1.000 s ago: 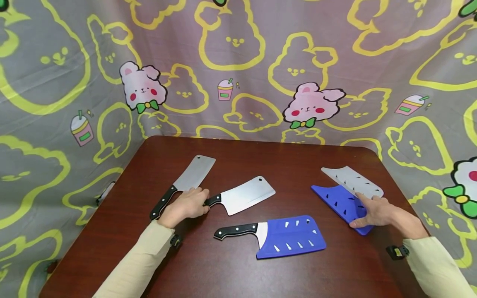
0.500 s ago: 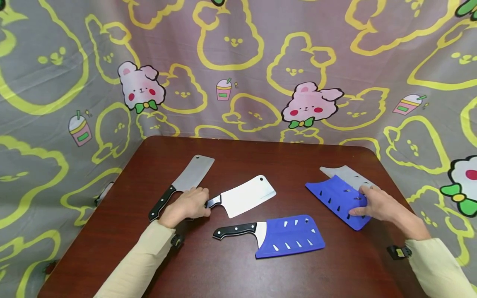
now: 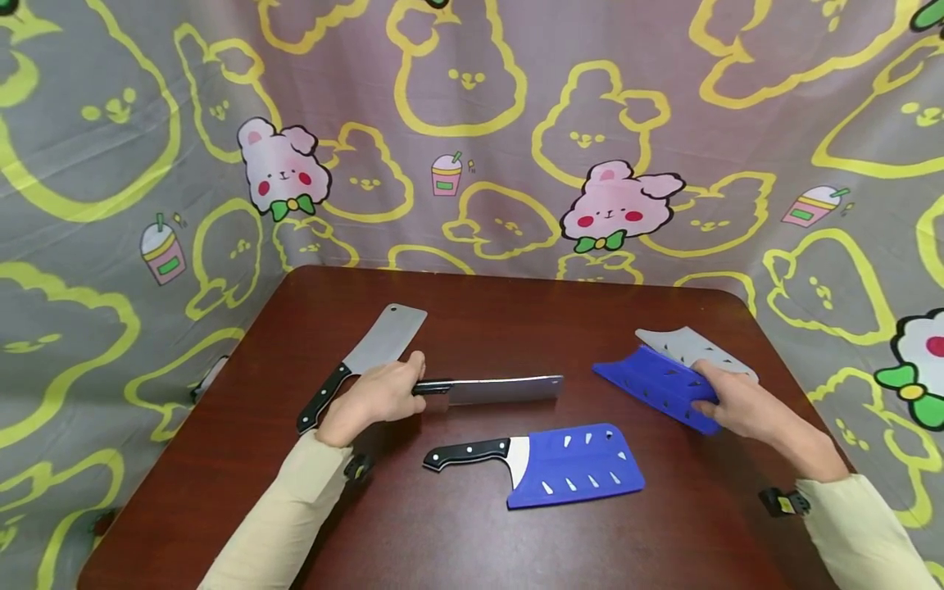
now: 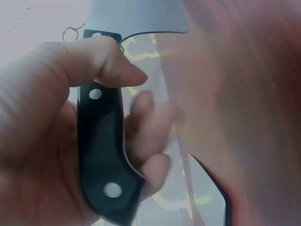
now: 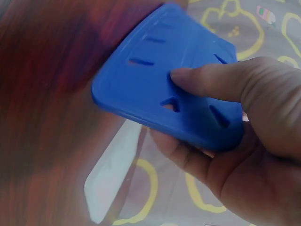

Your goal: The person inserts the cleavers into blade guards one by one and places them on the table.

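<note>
- While one blade already sits in its cover, two are bare, so the matching of blades to covers looks about a third complete.
- Done, as far as shows: the covered cleaver (image 3: pixel 472 451) lies flat on the near part of the surface (image 3: pixel 516 549), handle to the left, its blade inside the first blue sheath (image 3: pixel 583 469) except for a strip of metal by the handle.
- Under way: the left grip (image 3: pixel 383 393) is wrapped round the black handle of the held cleaver (image 3: pixel 509 392), thumb across it in the left wrist view. Its bare blade points right, turned nearly edge-on to the head camera; I cannot tell whether its lower edge touches the surface.
- Also under way: the right grip (image 3: pixel 745 403) pinches the second blue sheath (image 3: pixel 649 385), thumb on one face, fingers at the other side, curved end on the left.
- Not yet done: this blade and sheath are apart, a gap between them.
- Apparently left over: the third cleaver (image 3: pixel 387 336) lies bare at the left, blade away from the person, and the white sheath (image 3: pixel 686 339) lies at the far right, partly hidden behind the blue one. Neither is gripped.
</note>
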Demonstrator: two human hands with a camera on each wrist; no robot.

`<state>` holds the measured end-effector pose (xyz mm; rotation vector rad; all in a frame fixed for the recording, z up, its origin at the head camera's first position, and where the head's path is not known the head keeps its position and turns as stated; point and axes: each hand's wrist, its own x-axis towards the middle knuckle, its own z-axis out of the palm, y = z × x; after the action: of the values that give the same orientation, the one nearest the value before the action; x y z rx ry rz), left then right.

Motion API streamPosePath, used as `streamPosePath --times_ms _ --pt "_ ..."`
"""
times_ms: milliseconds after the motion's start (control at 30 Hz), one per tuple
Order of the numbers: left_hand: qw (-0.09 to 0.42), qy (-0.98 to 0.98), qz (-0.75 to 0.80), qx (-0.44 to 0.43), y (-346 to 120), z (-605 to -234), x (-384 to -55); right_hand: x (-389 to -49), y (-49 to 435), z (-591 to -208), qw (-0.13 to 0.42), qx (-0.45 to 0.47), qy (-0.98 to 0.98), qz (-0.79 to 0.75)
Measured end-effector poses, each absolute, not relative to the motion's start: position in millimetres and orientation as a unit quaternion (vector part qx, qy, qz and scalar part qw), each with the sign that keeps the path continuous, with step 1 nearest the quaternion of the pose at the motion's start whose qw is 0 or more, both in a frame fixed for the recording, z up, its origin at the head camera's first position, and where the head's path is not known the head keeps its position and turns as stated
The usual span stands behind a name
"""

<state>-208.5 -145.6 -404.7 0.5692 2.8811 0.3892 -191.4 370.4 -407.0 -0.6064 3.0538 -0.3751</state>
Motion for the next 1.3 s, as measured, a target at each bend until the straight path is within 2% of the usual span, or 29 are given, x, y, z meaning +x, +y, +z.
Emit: streamPosePath --times_ms 300,533,900,1300 --pt "0.086 0.966 0.172 0.171 -138 -397 -206 -187 362 -388 -0.062 -0.167 0.971 -0.160" --pt "0.049 0.958 0.230 0.166 -129 -389 -209 -192 354 -386 -0.165 -0.152 0.953 -0.202" --pt "0.014 0.940 0.285 0.185 -128 -375 -215 -198 343 -377 -0.219 -0.116 0.924 -0.290" --pt "-0.011 0.924 0.324 0.203 -122 -376 -232 -210 333 -363 -0.330 -0.079 0.867 -0.365"
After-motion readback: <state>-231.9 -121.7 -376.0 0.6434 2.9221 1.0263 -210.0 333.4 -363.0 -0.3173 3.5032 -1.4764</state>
